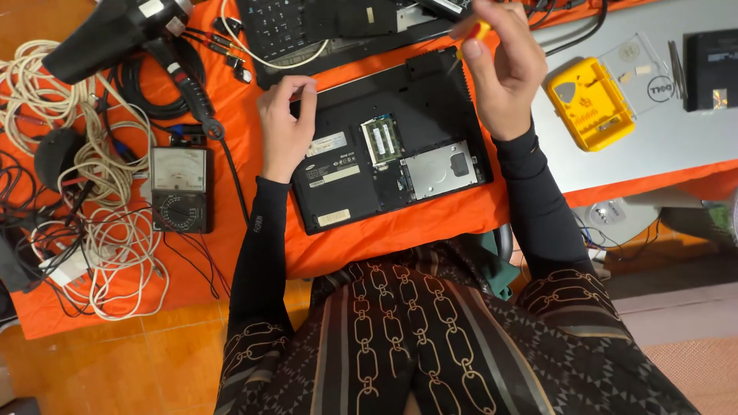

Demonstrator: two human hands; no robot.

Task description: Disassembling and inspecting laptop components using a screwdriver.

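A black laptop point(361, 184) lies upside down on an orange cloth, its bottom cover off so that a green memory module point(381, 138) and a silver hard drive point(440, 169) show. My left hand point(286, 127) rests on the laptop's far left corner, fingers curled over the edge. My right hand point(501, 65) is above the far right corner, pinching a small screwdriver with an orange-yellow handle point(478, 32) whose tip points down at the case.
An analogue multimeter point(180, 190) and a tangle of white cables point(92, 207) lie left. A black heat gun point(115, 31) is top left. Another laptop point(330, 27) is behind. A yellow bit case point(588, 104) sits on a silver laptop lid point(661, 138) at right.
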